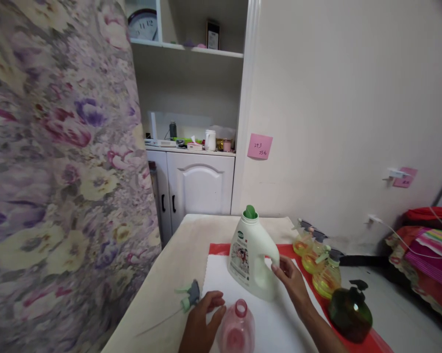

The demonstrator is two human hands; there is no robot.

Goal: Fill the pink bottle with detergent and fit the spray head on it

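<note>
A pale green detergent jug (255, 264) stands upright on the white sheet, uncapped, with a green spout in its mouth. My right hand (292, 279) is at the jug's handle, thumb on the near side and fingers curled behind it. In front of the jug stands a clear pink bottle (237, 327) with an open neck. Beside that bottle, on its left, my left hand (204, 321) is open, thumb and fingers apart and holding nothing. A spray pump head (191, 296), grey and mint green with a long thin tube, lies on the table left of this hand.
Several spray bottles (327, 279) with yellow liquid line the right side of the red cloth (219, 249). A dark green pump bottle (350, 314) stands nearer. The table (162, 289) meets the wall at the back; a floral curtain (69, 171) hangs on the left.
</note>
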